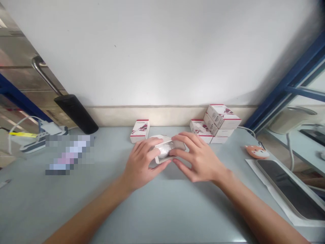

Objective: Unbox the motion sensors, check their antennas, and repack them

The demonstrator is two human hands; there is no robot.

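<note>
Head view: your left hand (143,162) clamps the open box (158,160) before you; your right hand (198,159), fingers apart, seemingly works the wrapped item (165,149) inside. Next likely needs a steady hold.

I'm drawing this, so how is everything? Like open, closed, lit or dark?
Held box: open
Shiny item: inside the held box
Left hand: holding the box
Right hand: fingers at the box's opening
Lone box: looks closed
Piled boxes: stacked, look closed
Flat device: screen dark
</note>
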